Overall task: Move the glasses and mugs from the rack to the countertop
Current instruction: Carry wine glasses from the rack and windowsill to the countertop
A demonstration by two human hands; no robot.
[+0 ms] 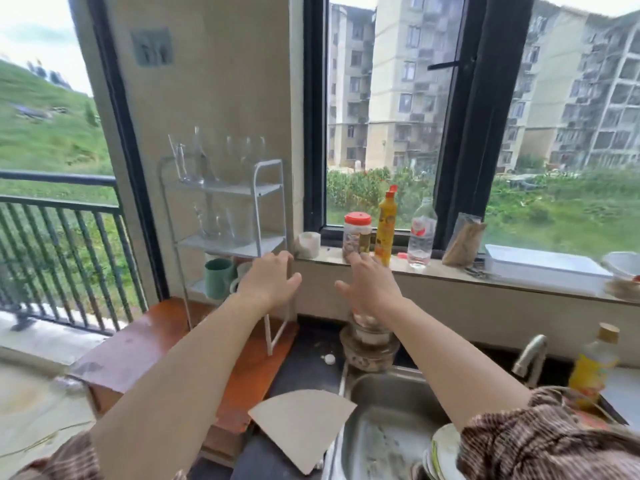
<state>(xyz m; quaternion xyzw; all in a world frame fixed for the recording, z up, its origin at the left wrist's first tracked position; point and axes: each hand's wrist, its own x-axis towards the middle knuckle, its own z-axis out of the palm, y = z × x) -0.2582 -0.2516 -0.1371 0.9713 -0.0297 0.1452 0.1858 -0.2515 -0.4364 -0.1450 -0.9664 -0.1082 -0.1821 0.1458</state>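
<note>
A white three-shelf rack stands on an orange-brown wooden block by the wall. Clear glasses line its top shelf, and more clear glasses sit on the middle shelf. A green mug and a pale mug stand on the bottom shelf. My left hand is raised in front of the rack's right post with fingers apart, holding nothing. My right hand is beside it, fingers spread and empty, above the dark countertop.
Stacked glass bowls sit behind the steel sink, with a tap and an orange bottle to the right. A jar, yellow bottle, water bottle and white box crowd the window sill. Cardboard overhangs the sink.
</note>
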